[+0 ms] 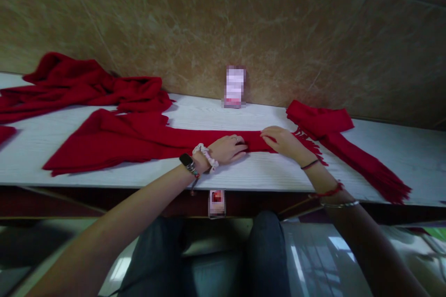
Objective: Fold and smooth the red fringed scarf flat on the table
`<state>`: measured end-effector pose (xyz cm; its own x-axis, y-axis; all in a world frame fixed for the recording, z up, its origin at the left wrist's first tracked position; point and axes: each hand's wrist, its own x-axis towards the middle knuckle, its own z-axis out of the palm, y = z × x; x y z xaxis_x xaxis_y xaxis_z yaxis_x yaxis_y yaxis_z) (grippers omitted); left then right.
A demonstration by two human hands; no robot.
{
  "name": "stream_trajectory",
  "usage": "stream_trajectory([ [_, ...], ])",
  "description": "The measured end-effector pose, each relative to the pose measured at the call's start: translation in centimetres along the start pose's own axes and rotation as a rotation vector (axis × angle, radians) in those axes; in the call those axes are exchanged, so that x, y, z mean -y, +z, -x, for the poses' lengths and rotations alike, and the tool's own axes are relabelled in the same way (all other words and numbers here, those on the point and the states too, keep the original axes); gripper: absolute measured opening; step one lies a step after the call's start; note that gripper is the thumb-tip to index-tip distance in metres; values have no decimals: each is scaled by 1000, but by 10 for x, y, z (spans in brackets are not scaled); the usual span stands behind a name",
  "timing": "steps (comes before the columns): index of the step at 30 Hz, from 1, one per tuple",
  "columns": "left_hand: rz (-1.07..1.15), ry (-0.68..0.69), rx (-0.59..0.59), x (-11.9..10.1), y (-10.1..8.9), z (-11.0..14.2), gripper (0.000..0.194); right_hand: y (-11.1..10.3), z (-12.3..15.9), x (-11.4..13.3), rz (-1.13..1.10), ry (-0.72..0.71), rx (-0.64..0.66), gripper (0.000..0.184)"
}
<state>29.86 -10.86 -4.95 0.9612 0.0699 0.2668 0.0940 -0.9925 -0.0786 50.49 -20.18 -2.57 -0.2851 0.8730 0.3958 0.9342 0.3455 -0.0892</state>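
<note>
The long red scarf (174, 144) lies on one white worktop (31, 153), running from 9 o'clock, through the middle, to 3 o'clock. One bit of red cloth (5, 133) pokes in at 9 o'clock. One crumpled red heap (83, 84) sits at 10 o'clock. The left hand (227, 150), one of two, rests flat and loose on the scarf. One blurry block (234, 86) stands at 12 o'clock. The right hand (285, 142) touches the scarf with bent fingers; I can't tell if it pinches. One folded red scarf (344, 149) lies at 3 o'clock.
</note>
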Motion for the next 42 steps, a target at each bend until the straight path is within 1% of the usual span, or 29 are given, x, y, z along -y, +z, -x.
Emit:
stream_trajectory([
  [1, 7, -13, 9, -1, 0, 2, 35, -1, -8, 3, -10, -13, 20, 23],
  [2, 4, -38, 17, -2, 0, 3, 36, -1, -14, 5, -30, -37, 67, 22],
  [5, -32, -130, 32, -5, -2, 5, 37, 5, -29, 10, -83, -86, 261, 22],
  [6, -41, -151, 33, -6, -3, 5, 38, 7, -31, 10, -72, -71, 305, 23],
  [8, -43, -162, 35, -7, -4, 4, 40, 11, -35, 8, -1, 5, 337, 26],
  [10, -41, -167, 38, -8, -5, 4, 41, 11, -39, 6, 78, 82, 340, 28],
  [12, -47, -184, 41, -9, -6, 4, 42, 8, -42, 5, 100, 107, 325, 30],
  [14, -61, -195, 47, -9, -8, 5, 42, 6, -45, 7, 44, 60, 312, 32],
  [16, -71, -174, 57, -8, -9, 6, 42, 7, -46, 10, -39, -20, 336, 33],
  [18, -70, -153, 70, -7, -10, 7, 40, 11, -45, 11, -74, -52, 362, 35],
  [20, -71, -184, 70, -6, -10, 8, 39, 16, -44, 9, -37, 1, 343, 38],
  [23, -86, -282, 77, -6, -11, 7, 37, 18, -45, 5, 25, 78, 311, 42],
  [25, -95, -303, 90, -6, -11, 7, 33, 17, -45, 5, 15, 56, 296, 42],
  [27, -82, -280, 95, -5, -10, 8, 30, 15, -44, 6, -15, 2, 265, 42],
  [30, -19, -260, 98, -3, -7, 12, 34, 17, -34, 6, -20, -66, 262, 39],
  [32, 33, -288, 143, -3, -5, 15, 42, 21, -23, 4, 27, -71, 285, 38],
  [34, 82, -325, 224, -3, -6, 17, 49, 25, -10, 0, 93, -52, 291, 40],
  [37, 140, -348, 337, -4, -11, 18, 52, 27, 3, -7, 160, -31, 281, 43],
  [39, 155, -345, 369, -4, -14, 18, 51, 26, 6, -10, 179, -18, 291, 44],
  [42, 161, -327, 380, -4, -15, 20, 49, 23, 4, -12, 182, 12, 323, 45],
])
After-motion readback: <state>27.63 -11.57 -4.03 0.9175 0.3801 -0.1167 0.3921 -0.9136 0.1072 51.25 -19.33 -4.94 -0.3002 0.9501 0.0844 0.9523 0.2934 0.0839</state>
